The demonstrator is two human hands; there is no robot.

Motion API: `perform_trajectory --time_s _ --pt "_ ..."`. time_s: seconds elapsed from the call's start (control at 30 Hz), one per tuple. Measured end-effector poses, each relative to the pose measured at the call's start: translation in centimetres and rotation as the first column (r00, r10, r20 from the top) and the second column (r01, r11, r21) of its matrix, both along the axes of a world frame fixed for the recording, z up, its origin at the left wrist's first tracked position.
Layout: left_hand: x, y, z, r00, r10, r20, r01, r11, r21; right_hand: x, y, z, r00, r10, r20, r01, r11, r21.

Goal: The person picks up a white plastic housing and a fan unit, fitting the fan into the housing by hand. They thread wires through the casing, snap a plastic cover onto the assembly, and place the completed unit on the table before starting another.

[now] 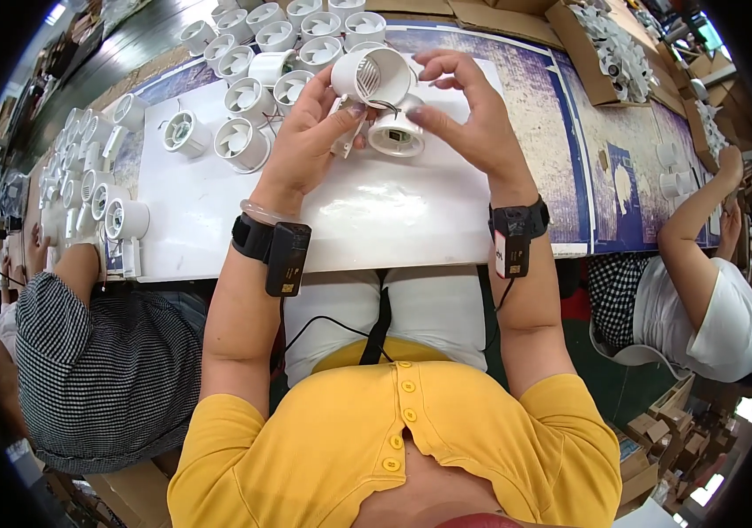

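Note:
My left hand [305,132] is closed on a white plastic fan housing [363,77], a short round tube with a slotted grille inside, raised above the table. Just below it is a second round white part [396,139] with a small dark piece in its middle; whether the two are joined I cannot tell. Short thin wires [386,106] show between them. To the right, my right hand [474,110] has its fingers spread and curved around the housing's side. Its thumb tip is close to the wires and the lower part; contact is unclear.
Many white round fan units [275,37] stand at the back left, a few near my left hand. More units [85,167] lie further left, by a co-worker in a checked top [112,370]. Another person [701,282] sits at right, near a cardboard box [589,57] of white parts.

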State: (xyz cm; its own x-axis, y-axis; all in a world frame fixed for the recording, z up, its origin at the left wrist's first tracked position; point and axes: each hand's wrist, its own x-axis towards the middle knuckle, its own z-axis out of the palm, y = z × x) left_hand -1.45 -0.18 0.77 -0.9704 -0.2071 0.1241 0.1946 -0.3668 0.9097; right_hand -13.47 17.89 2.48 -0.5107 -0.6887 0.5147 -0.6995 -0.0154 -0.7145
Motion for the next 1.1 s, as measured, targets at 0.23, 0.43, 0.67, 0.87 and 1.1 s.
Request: perform_trajectory --time_s 0.23,0.43,0.67,0.87,1.1 --pt "0.1 -0.4 0.0 0.999 0.031 -0.018 -0.03 0.996 0.082 0.9 0.5 0.6 0.989 -0.005 0.151 -0.032 0.969 0.244" --pt "-0.1 0.3 0.4 0.996 0.093 -0.004 -0.093 0.978 -0.189 -1.0 1.7 0.8 0.992 0.024 0.124 -0.011 0.994 -0.106" --pt "0.3 1.5 0.9 0.985 -0.063 0.162 0.084 0.988 -0.127 -0.8 0.7 0.7 0.922 0.202 0.33 -0.134 0.967 -0.215" --pt "0.0 2.5 0.5 0.943 -0.2 0.264 0.175 0.978 0.115 -1.2 0.7 0.3 0.839 0.207 0.503 -0.13 0.974 -0.183" --pt "0.1 2.7 0.3 0.911 -0.219 0.348 0.157 0.967 0.199 -1.8 -0.4 -0.9 0.903 -0.136 0.407 0.161 0.986 -0.028"
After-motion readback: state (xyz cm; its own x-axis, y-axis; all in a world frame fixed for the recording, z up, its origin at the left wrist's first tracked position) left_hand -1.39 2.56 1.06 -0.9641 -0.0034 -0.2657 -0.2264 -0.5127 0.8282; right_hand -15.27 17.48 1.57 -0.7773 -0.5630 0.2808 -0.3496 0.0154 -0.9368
